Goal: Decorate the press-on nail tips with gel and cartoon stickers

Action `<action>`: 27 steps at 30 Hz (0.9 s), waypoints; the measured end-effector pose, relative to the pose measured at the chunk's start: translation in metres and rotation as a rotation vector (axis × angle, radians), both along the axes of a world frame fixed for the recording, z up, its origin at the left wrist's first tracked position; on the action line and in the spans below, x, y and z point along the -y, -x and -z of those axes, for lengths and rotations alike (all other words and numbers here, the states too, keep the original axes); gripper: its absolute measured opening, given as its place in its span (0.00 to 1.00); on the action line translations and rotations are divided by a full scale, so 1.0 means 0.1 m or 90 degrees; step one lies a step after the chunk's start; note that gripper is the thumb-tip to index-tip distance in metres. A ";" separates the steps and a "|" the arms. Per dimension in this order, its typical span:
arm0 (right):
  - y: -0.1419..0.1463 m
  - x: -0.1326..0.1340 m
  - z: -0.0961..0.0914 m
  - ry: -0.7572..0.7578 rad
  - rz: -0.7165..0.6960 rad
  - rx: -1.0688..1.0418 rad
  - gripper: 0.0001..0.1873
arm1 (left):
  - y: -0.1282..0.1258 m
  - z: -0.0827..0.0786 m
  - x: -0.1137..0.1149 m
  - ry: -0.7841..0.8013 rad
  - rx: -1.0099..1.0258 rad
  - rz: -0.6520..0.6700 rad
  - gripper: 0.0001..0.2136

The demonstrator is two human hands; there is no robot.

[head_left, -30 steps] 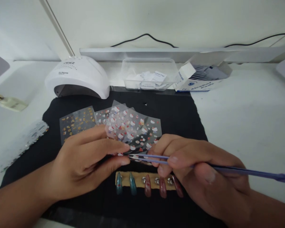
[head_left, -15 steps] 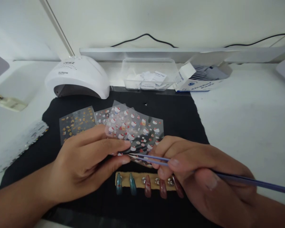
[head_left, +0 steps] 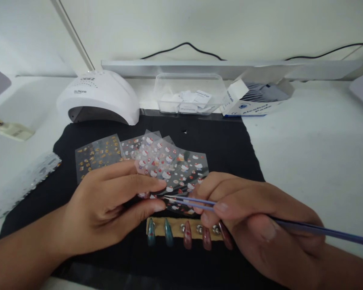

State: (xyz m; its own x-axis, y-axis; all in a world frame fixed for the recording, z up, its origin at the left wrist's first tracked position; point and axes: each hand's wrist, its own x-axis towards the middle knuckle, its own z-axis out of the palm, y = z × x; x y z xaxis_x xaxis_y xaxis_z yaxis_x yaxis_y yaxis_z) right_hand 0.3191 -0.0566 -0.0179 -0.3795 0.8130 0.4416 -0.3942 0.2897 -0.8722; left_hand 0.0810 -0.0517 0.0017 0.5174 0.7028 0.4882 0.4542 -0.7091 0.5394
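Note:
My left hand [head_left: 109,209] is closed on the edge of a clear nail sticker sheet [head_left: 181,169] printed with small red and white cat figures. Purple tweezers [head_left: 199,202] lie between the thumb and fingers of my right hand [head_left: 254,213]. Their fine tips reach the lower edge of the sheet, beside my left thumb and forefinger; whether anything is pinched in them is too small to tell. Below the hands, several long pointed false nails stand on a tan strip [head_left: 175,228]: teal nails [head_left: 168,233] at the left, brownish-red nails [head_left: 187,235] at the right, partly behind my right hand.
A black mat [head_left: 224,145] covers the table. More sticker sheets [head_left: 98,155] lie behind my left hand. At the back stand a white nail lamp [head_left: 99,94], a clear plastic tub [head_left: 189,104] and an alcohol pads box [head_left: 251,106]. A bottle [head_left: 16,132] and silvery packet [head_left: 30,181] lie left.
The sticker sheet in my left hand has tilted very slightly. Both hands and the tweezers keep nearly the same position.

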 end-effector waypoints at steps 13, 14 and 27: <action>0.03 -0.01 0.04 -0.007 0.016 -0.016 0.13 | 0.02 0.01 0.00 0.057 0.020 -0.002 0.06; 0.02 0.00 0.03 -0.004 0.016 -0.020 0.13 | 0.02 0.01 -0.01 0.058 0.021 -0.002 0.06; 0.01 -0.01 0.03 0.000 0.002 -0.001 0.14 | 0.01 0.01 -0.01 0.100 0.047 -0.004 0.05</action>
State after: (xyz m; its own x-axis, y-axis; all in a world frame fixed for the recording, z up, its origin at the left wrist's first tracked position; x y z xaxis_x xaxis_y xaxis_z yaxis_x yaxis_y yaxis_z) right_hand 0.3186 -0.0560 -0.0214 -0.3760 0.8142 0.4423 -0.3940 0.2915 -0.8716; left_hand 0.0797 -0.0511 0.0011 0.4801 0.7763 0.4085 0.4137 -0.6110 0.6749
